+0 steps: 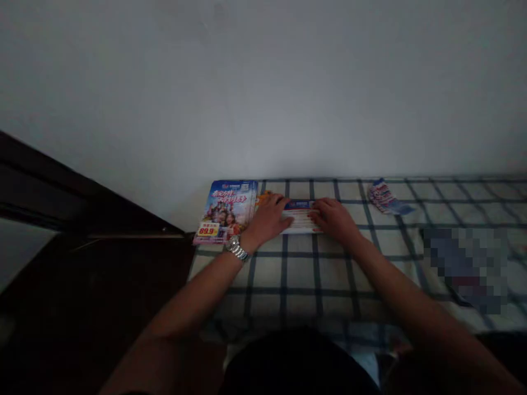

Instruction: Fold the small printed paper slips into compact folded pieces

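A folded flyer (pixel 300 220), white with a blue band along its top, lies on the checked cloth between my hands. My left hand (pixel 268 219) rests on its left end, fingers stretched out and thumb apart. At the right end, the fingers of my right hand (pixel 335 219) are bent together over the flyer's edge and grip it. Just left of my left hand is a stack of colourful printed flyers (pixel 230 206), the top one showing a price label. Some orange print (pixel 263 196) peeks out behind my left fingers. A metal wristwatch (pixel 237 248) is on my left wrist.
A crumpled piece of printed paper (pixel 387 198) lies to the right on the checked cloth (pixel 267 274). Further right is a blurred-out dark object (pixel 461 269). A pale wall (pixel 288 99) rises behind the cloth; a dark panel (pixel 74 192) stands at left.
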Demonstrator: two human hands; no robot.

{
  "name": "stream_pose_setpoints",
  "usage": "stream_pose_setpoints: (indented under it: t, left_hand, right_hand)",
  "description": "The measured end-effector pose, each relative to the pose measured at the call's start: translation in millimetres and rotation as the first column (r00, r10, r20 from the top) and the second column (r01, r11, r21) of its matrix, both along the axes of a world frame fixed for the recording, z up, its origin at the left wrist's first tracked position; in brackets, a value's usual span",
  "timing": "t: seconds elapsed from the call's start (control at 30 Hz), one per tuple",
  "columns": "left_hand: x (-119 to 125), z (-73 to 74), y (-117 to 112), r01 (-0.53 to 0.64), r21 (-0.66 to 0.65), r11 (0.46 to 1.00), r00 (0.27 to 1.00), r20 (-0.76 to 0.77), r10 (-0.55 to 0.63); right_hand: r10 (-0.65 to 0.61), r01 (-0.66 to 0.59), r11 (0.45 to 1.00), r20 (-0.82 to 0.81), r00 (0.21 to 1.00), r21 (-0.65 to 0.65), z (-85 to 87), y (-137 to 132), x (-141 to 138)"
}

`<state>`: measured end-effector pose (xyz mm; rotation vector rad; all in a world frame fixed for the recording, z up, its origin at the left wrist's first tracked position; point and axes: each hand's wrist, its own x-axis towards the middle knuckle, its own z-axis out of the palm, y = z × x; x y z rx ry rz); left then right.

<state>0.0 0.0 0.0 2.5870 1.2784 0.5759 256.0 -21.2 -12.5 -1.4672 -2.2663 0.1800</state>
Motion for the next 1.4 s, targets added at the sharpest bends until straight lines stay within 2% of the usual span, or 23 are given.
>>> stream_pose_setpoints:
  t: [0.17,0.33,0.8,1.17,1.4]
  left_hand:
    - [2.0,-1.0,-1.7,0.039,-0.053,0.998,0.999,0.028,-0.037]
    - [4.1,-3.6,-5.7,0.05,-0.071,0.996,0.997,0.059,-0.045]
    - [5.4,-10.6,-7.5,0.03,-0.048,0.998,0.993,0.117,-0.024]
    - [5.5,-12.5,-10.5,-0.018,-0.054,0.998,0.985,0.17,0.027]
    - [3.0,-8.2,-12.9,-0.03,-0.058,0.998,0.989,0.143,0.038]
  right_hand:
    - [-0.031,0.031,1.0,0.04,0.999,-0.005,2.9,-1.5,2.0]
    - [-0.019,0.019,1.0,0.01,1.0,-0.003,2.4,-4.6,4.3]
    - [-0.014,0.014,0.999,0.0,1.0,-0.03,0.0,-3.9,7.2]
    - [-0.017,0.013,0.998,-0.089,0.996,-0.054,-11.0,0.6,14.2]
    - [-0.033,0.026,0.999,-0.151,0.988,-0.046,-17.8,-2.2,15.4]
